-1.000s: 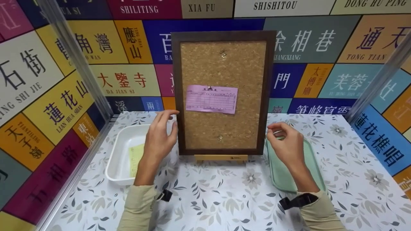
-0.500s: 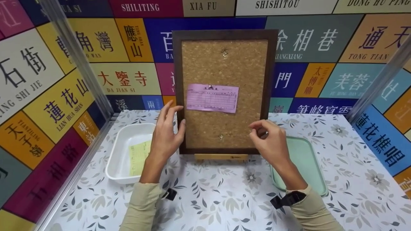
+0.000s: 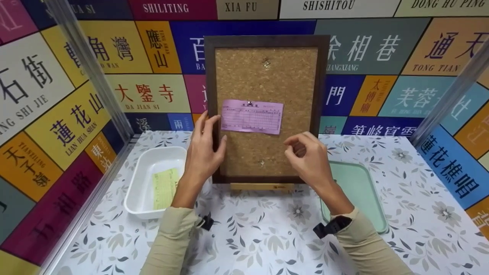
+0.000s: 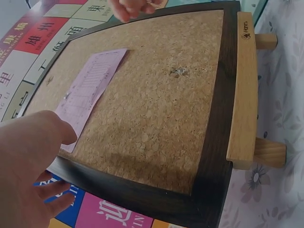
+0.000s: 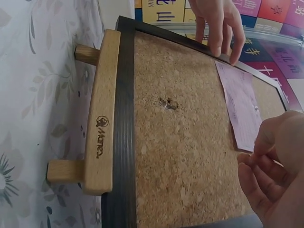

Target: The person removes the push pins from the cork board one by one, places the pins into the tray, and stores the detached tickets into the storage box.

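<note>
A pink printed form (image 3: 252,117) hangs on the framed corkboard (image 3: 244,156) in the head view, with a small shiny fastener (image 3: 250,103) at its top edge. My left hand (image 3: 202,147) is at the frame's left side, fingers extended and thumb apart, its fingertips close to the form's left edge. In the left wrist view the thumb (image 4: 69,132) overlaps a corner of the form. Over the board's lower right, my right hand (image 3: 308,156) has thumb and index tips brought together and the other fingers curled. Whether something tiny sits between those tips I cannot tell.
A wooden stand (image 3: 263,187) bears the board on a floral-patterned table (image 3: 267,236). Left of it, a white tray (image 3: 131,191) holds yellow paper (image 3: 164,189); a green tray (image 3: 359,191) lies right. Sign-covered walls (image 3: 145,93) close in the back and sides.
My left hand has moved up and right to the frame and the form's edge. My right hand has moved left and up, from over the green tray to in front of the board.
</note>
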### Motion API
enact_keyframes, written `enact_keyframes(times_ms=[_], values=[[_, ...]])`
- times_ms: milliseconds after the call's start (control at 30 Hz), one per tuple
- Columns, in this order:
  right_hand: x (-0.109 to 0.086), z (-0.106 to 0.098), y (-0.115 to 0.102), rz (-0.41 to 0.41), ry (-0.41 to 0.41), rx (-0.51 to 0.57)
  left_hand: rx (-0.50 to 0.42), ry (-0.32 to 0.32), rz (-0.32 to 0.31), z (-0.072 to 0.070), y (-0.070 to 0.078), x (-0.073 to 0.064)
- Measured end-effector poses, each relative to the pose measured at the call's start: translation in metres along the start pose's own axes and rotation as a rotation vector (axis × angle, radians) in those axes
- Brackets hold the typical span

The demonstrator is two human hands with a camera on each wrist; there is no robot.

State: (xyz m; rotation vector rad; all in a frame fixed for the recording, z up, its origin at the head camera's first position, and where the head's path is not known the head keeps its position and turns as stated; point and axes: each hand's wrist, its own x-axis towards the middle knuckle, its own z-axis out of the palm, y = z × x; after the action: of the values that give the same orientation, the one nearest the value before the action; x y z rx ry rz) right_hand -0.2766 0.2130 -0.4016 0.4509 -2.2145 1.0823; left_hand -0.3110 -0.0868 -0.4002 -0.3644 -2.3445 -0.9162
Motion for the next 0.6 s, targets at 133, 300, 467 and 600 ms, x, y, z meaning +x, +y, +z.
enact_keyframes(times_ms=[133,300,467,600], values=[[0.009,0.006,-0.003,-0.004,-0.022,-0.025,-0.006,0.028,0.026,0.003,0.002,0.006],[0.02,0.009,-0.006,-0.003,-0.011,-0.066,-0.014,0.045,0.056,0.007,0.002,0.012],[0.029,0.012,-0.009,-0.006,0.018,-0.069,-0.007,0.054,0.061,0.01,0.001,0.016],[0.035,0.019,-0.012,-0.011,0.008,-0.079,-0.024,0.051,0.056,0.013,0.001,0.016]])
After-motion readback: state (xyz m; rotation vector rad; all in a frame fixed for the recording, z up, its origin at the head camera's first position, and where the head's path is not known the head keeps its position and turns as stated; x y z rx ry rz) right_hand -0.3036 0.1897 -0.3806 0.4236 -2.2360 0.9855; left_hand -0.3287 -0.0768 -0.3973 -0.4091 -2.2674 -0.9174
